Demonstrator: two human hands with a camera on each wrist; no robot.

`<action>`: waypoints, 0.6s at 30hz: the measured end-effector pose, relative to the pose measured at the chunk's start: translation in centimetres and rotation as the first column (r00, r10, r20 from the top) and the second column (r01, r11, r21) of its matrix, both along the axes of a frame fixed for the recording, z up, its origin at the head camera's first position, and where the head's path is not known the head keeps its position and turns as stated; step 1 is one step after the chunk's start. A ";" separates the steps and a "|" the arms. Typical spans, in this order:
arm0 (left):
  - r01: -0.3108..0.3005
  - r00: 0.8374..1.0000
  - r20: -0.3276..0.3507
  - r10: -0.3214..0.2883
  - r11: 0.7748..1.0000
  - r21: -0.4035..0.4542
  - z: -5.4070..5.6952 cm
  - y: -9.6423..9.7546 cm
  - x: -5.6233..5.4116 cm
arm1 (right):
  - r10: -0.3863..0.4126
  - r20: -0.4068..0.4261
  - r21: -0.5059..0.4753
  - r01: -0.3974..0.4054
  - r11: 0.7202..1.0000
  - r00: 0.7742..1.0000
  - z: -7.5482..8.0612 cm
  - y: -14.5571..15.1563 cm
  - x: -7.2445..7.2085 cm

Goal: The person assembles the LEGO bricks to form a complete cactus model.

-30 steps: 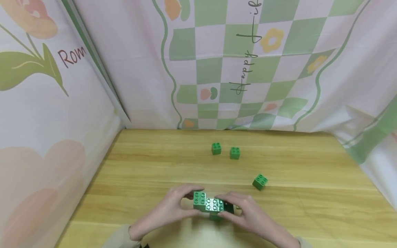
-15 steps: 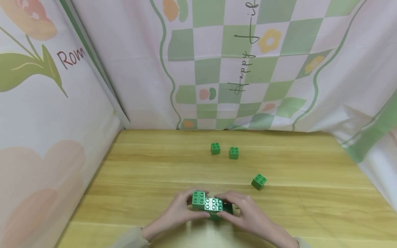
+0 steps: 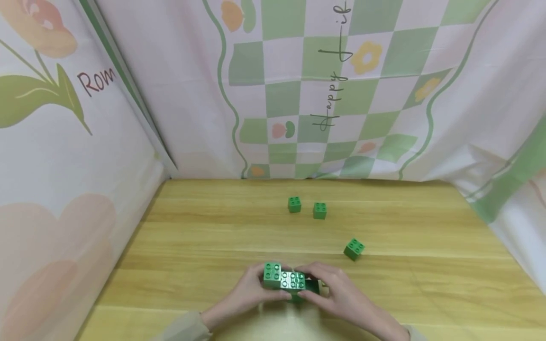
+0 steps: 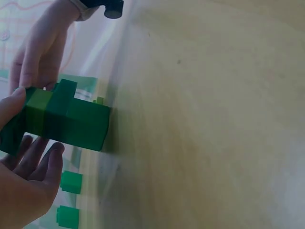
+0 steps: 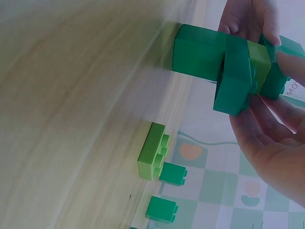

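Both hands hold one stack of green toy building bricks (image 3: 292,280) low at the middle of the head view. A square green brick (image 3: 272,274) tops its left end. My left hand (image 3: 251,289) grips the stack from the left, thumb along the near side; my right hand (image 3: 339,290) pinches its right part between thumb and fingers. In the right wrist view, a lime-green layer (image 5: 259,61) sits between dark green bricks, and one dark brick (image 5: 233,78) juts sideways. The stack's lowest brick (image 4: 88,125) is close over the table in the left wrist view.
Beyond the hands, three loose green bricks stand on the wooden table (image 3: 204,222): a left one (image 3: 294,204), a middle one (image 3: 320,210) and a nearer right one (image 3: 354,249). A lime-green brick (image 5: 152,151) lies near the right hand. Patterned cloth (image 3: 192,94) hangs behind.
My left hand has shifted right, its thumb sliding along the stack's near side toward the right thumb. The right hand stays nearly still. The loose bricks have not moved on the table.
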State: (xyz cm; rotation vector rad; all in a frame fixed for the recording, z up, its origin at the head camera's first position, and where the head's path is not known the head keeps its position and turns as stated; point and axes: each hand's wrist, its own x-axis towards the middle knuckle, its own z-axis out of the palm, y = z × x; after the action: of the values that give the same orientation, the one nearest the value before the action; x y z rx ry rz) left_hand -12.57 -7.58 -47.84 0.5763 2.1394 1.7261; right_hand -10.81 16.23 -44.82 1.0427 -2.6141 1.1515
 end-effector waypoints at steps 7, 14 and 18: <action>0.014 1.000 0.012 -0.014 1.000 0.028 -0.4 0.4 0.1 | -0.001 -0.019 0.011 0.002 1.000 1.000 0.1 0.1 0.0; 0.005 1.000 0.014 -0.005 1.000 0.013 -0.3 0.5 0.1 | 0.010 -0.088 -0.008 -0.010 1.000 0.996 0.0 1.5 -0.2; 0.003 1.000 0.004 -0.003 1.000 0.000 -0.2 0.5 0.3 | -0.026 -0.135 -0.009 0.025 1.000 0.990 -0.2 2.7 -0.4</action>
State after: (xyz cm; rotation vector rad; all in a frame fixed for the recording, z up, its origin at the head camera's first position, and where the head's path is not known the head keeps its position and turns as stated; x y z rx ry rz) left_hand -12.30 -7.06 -48.01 0.5747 2.1348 1.7245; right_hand -11.17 18.98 -44.99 1.0436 -2.5096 1.0447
